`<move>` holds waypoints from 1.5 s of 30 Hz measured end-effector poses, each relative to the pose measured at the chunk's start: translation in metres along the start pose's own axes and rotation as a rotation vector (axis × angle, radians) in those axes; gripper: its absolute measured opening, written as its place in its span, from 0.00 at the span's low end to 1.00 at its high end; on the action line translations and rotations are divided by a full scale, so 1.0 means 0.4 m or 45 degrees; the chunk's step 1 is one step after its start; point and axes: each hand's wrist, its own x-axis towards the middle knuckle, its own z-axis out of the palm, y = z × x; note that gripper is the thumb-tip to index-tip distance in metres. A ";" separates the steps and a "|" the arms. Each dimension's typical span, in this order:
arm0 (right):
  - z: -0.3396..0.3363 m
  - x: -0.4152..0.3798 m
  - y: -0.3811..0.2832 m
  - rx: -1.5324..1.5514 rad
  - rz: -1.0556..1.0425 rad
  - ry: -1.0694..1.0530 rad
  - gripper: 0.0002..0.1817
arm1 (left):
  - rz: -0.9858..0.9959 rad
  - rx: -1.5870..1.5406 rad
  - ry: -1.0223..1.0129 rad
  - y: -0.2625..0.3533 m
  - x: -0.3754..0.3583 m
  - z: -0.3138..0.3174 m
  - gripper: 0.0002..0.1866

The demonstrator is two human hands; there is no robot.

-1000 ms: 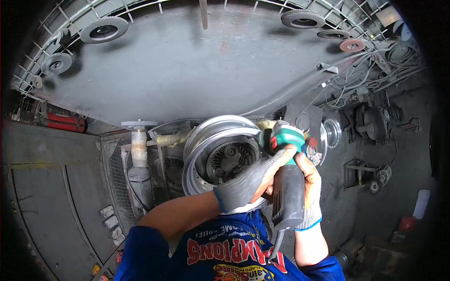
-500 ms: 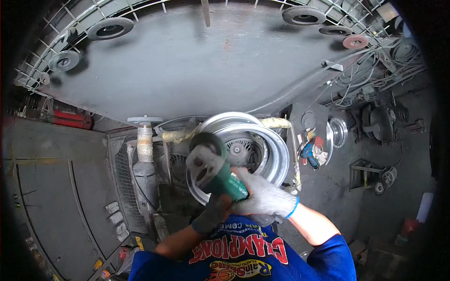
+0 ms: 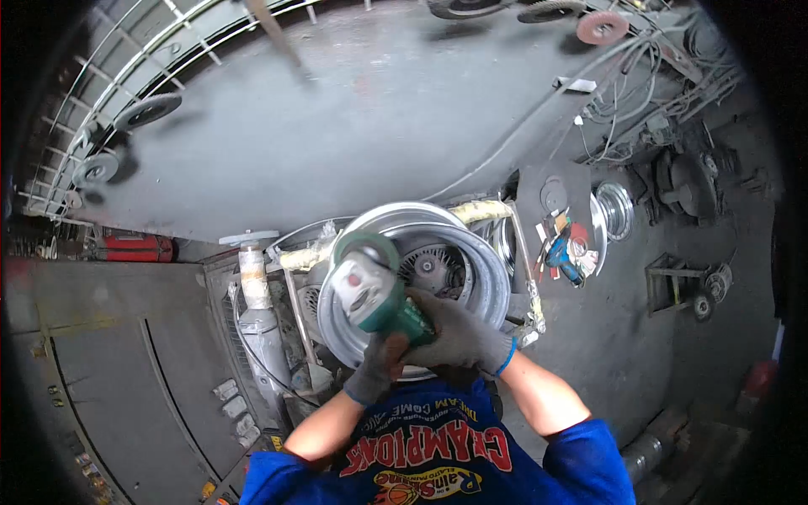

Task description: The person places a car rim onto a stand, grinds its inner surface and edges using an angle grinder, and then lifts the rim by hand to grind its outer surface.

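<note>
A green angle grinder [image 3: 391, 313] with a silver head and a round disc is held over the left part of a metal wheel rim [image 3: 497, 290]. My right hand [image 3: 463, 337], in a grey glove with a blue cuff, wraps round the grinder's green body. Nearer my chest, my left hand [image 3: 376, 370], also gloved, grips the underside of the same tool. The fingertips of my left hand are partly hidden by the grinder. The rim lies on a stand with wrapped bars [image 3: 480, 210], and a finned hub part [image 3: 427, 266] shows through its opening.
Another grinder [image 3: 257, 324] stands upright left of the rim, a cable beside it. On the right are a blue tool [image 3: 562, 259], a second rim [image 3: 614, 210] and a small metal frame [image 3: 675, 286]. Discs [image 3: 603, 28] hang on the wire grid above.
The view has turned and shifted, so the background discs sit differently. Both hands still hold the grinder, which has tilted, and my right hand now shows more of its back.
</note>
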 end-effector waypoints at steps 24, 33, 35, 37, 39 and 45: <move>0.099 0.018 0.095 -0.121 -0.264 0.006 0.50 | -0.849 -1.367 0.483 -0.102 -0.181 -0.018 0.24; 0.076 0.042 0.132 0.021 -0.178 0.100 0.42 | -0.594 -1.132 0.321 -0.059 -0.107 0.000 0.10; 0.054 0.014 0.130 0.137 -0.223 0.205 0.42 | -0.630 -0.947 0.249 0.031 -0.022 0.005 0.10; 0.051 -0.008 0.149 0.318 -0.206 0.345 0.42 | -0.647 -0.582 0.161 0.097 0.051 0.008 0.10; 0.079 -0.033 0.171 0.652 -0.271 0.487 0.41 | -0.637 -0.883 -0.112 0.206 0.141 0.010 0.11; 0.218 -0.098 0.351 1.364 -0.052 0.843 0.42 | -0.735 0.190 -0.722 0.322 0.275 0.099 0.12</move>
